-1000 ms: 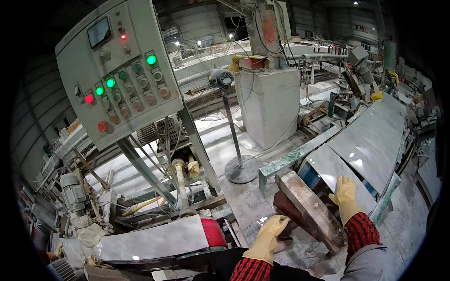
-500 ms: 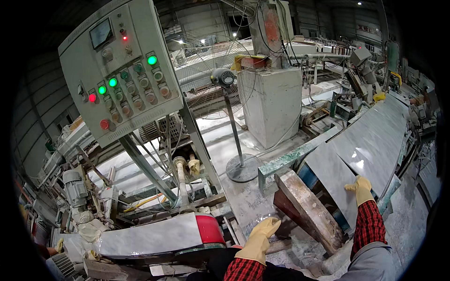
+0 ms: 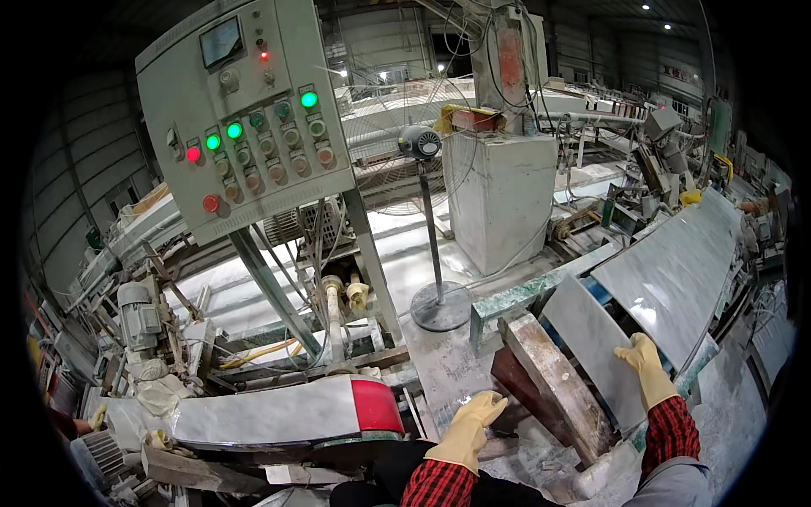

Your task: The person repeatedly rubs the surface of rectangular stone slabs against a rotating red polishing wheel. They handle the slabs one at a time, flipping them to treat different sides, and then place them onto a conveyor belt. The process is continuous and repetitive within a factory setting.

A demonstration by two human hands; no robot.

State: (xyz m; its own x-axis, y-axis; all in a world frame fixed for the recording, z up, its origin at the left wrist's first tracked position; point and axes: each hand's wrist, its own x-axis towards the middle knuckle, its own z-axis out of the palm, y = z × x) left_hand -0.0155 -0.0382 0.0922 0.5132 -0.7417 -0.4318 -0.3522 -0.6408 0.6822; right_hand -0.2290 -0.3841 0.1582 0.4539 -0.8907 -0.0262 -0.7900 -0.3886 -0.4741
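In a cream rubber glove, my right hand (image 3: 644,365) grips the right edge of a grey-white stone slab (image 3: 596,342) that lies on the conveyor at the right. A longer, glossy slab (image 3: 667,279) lies just beyond it, with a gap between the two showing blue underneath. My left hand (image 3: 475,422), gloved the same way, hovers low in the middle with loosely bent fingers and nothing in it. It is nearest to a worn, stained beam (image 3: 557,384) beside the near slab.
A grey control cabinet (image 3: 253,110) with lit buttons stands at upper left. A pedestal fan (image 3: 421,144) stands on the floor before a pale block (image 3: 498,198). At lower left, another slab (image 3: 262,414) lies by a red end piece (image 3: 377,406); a co-worker's gloved hand (image 3: 98,417) shows beyond it.
The near slab has shifted toward me and away from the longer slab, widening the gap, with my right hand on its edge. The left hand stays nearly in place. The view has turned slightly left.
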